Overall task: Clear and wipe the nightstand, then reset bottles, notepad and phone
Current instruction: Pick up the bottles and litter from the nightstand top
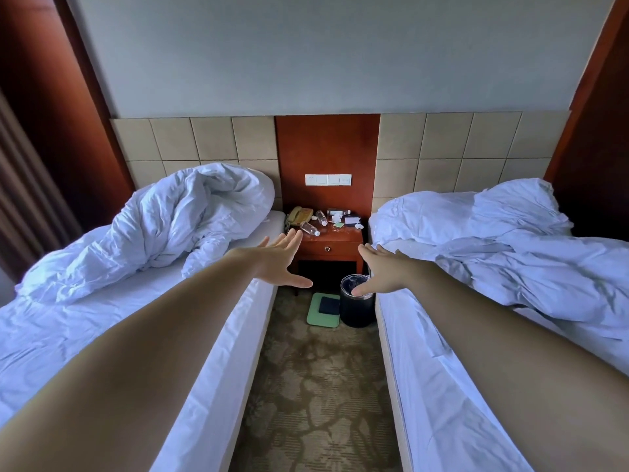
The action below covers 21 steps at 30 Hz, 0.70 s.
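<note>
Two bare arms reach up from the lower corners of the frame toward a small red-brown counter (344, 247) at centre, set between two unmade beds. The left hand (277, 260) is spread wide and holds nothing, its fingertips overlapping the counter's left front corner in the picture (whether it actually touches cannot be told). The right hand (381, 270), just right of centre, is also wide, fingers straight, empty, its thumb overlapping the rim of a dark waste bin (357, 313) on the floor.

On the counter top, a beige phone (299, 215) sits at the left rear. A clear bottle (309, 228) lies on its side near the front left edge, and a second bottle (321, 218) lies just behind it. Toward the right are small papers and cards, among them a green square (338, 225) and a crumpled white scrap (358, 225); they are too small to tell which is the notepad.

A green mat (316, 316) with a dark square (329, 305) on it lies on the patterned carpet (316, 403), just left of the bin. Rumpled white duvets are heaped on the left bed (221, 369) and the right bed (442, 386). A white switch panel (328, 179) is on the wood panel above the counter.
</note>
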Tool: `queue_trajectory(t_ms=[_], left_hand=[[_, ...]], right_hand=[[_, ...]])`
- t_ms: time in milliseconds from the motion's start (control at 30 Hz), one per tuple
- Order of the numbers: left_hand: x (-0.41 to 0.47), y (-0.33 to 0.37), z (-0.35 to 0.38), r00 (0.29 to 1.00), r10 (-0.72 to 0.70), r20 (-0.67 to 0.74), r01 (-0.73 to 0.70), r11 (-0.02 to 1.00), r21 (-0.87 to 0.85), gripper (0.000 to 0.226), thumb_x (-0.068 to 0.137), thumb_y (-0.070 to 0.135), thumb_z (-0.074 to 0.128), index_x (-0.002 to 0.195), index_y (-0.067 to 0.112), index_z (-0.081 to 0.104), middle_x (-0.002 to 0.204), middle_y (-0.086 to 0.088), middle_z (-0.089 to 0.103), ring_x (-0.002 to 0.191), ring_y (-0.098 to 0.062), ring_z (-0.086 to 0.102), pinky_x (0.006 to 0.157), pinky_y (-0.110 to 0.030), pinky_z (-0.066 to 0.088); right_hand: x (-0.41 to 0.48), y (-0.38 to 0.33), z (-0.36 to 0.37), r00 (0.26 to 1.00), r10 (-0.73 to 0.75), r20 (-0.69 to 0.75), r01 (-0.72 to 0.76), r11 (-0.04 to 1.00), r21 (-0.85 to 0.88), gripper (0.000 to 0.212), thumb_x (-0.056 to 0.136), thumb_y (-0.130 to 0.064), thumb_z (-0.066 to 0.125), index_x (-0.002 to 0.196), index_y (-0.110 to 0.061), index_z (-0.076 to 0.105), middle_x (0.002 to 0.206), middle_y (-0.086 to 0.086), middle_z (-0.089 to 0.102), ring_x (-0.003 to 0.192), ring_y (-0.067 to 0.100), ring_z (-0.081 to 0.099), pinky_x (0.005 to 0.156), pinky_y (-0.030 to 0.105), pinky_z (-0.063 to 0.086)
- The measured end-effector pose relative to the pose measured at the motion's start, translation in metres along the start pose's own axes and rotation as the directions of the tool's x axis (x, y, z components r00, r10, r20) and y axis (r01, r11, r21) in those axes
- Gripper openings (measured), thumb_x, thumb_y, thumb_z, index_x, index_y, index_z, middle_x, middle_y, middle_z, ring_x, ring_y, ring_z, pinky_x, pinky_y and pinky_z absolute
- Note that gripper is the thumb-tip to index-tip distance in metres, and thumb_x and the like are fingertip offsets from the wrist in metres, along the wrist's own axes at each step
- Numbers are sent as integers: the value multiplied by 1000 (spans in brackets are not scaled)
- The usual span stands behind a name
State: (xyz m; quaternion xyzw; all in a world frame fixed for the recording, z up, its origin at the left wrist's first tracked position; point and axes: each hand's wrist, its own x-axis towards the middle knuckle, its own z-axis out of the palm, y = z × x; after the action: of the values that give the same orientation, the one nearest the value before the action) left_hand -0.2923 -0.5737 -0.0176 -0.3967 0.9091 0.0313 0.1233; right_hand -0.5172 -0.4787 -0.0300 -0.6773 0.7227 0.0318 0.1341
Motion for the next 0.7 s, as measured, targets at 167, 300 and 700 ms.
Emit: queue_trajectory(t_ms=[167, 300, 700], left_hand=[[56, -27, -12, 999, -18, 45, 18, 1000, -7, 108, 84, 75, 40, 147, 19, -29, 159, -1, -24, 147, -19, -17, 119, -46, -10], [115, -50, -26, 996, -39, 84, 42, 998, -42, 108, 83, 76, 42, 148, 23, -26, 161, 0, -14, 149, -21, -8, 120, -47, -6], [246, -99, -42, 989, -34, 143, 35, 999, -9, 101, 87, 71, 42, 152, 22, -18, 161, 2, -14, 149, -19, -8, 118, -52, -8]], right_hand=[[54, 15, -13, 1000, 10, 7, -10, 1000, -16, 107, 87, -56, 61, 154, -16, -11, 163, -1, -11, 150, 17, -10, 121, 44, -1], [102, 30, -34, 999, 40, 10, -40, 999, -21, 106, 87, -55, 62, 155, -19, -10, 163, 0, -4, 150, 18, -9, 121, 48, 0], [227, 75, -64, 989, 115, 89, -116, 993, 10, 104, 87, -52, 64, 155, -23, -8, 163, 10, 5, 149, 26, 12, 115, 41, 22]])
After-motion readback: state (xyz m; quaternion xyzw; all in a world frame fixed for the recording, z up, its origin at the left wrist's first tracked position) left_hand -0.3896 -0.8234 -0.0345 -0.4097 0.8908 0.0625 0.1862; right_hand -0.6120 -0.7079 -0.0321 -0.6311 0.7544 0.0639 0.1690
